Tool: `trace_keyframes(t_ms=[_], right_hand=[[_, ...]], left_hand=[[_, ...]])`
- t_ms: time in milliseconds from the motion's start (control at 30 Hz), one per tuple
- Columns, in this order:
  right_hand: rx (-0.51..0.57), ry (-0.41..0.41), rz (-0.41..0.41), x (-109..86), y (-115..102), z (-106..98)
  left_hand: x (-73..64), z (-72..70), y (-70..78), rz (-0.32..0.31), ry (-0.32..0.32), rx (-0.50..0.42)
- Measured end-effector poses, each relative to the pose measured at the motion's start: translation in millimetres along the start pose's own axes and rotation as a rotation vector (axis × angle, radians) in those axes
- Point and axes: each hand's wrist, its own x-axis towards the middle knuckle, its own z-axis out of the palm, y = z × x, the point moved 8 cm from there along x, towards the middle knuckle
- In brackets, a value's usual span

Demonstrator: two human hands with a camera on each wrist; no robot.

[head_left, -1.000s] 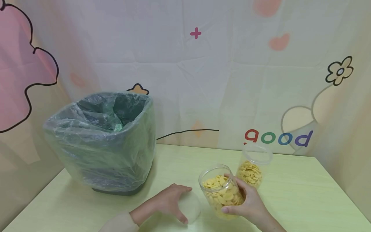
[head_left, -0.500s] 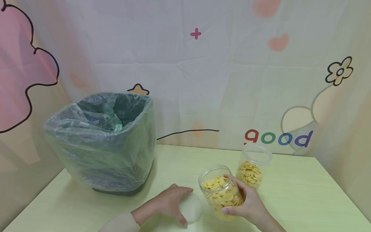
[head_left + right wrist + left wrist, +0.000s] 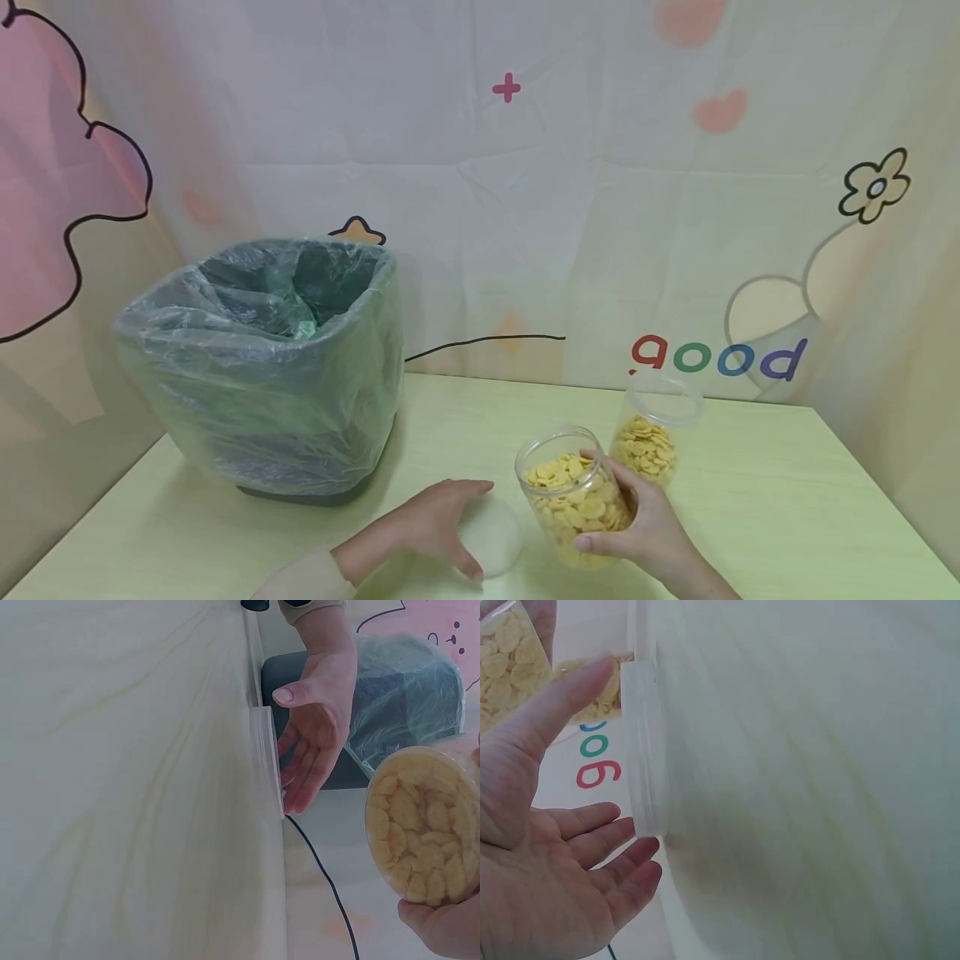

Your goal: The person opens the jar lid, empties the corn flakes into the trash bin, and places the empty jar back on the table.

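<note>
- At the bottom centre of the head view, the left hand (image 3: 442, 527) is spreading its thumb and fingers around the left side of a pale lid (image 3: 495, 537), gripping nothing; the lid is lying flat on the table (image 3: 787, 500).
- Just right of it, the right hand (image 3: 645, 525) is gripping a lidless jar (image 3: 570, 508) of yellow flakes, tilted toward the frame's left.
- The lid seems the matter in hand; the next move is probably calling for fingers closing on its rim, without tipping the jar further.
- The left wrist view is showing fingertips close to the lid's edge; contact is unclear.
- The right wrist view is revealing the jar's base, raised off the table.
- Farther back, a second jar (image 3: 654, 437) is standing right of centre, a lined bin (image 3: 270, 392) at left.
</note>
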Motion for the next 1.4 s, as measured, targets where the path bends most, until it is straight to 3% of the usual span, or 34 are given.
trace_keyframes(t_ms=[367,600,967,1233,1400], right_hand=[[0.014,0.032,-0.046,5.1,-13,0],[0.015,0.044,-0.052,7.7,-16,0],[0.01,0.056,-0.159,15.3,-34,1],[0.036,0.07,-0.12,19.1,-40,1],[0.038,0.083,-0.111,21.6,-48,0]], left_hand=[[-7.9,-12.1,3.4,0.008,0.056,-0.099],[-15.1,-30.9,12.8,0.076,0.115,-0.178],[-26.8,-63.8,23.2,0.144,0.218,-0.238],[-35.6,-82.4,32.2,0.155,0.256,-0.314],[-42.0,-92.6,36.8,0.173,0.294,-0.311]])
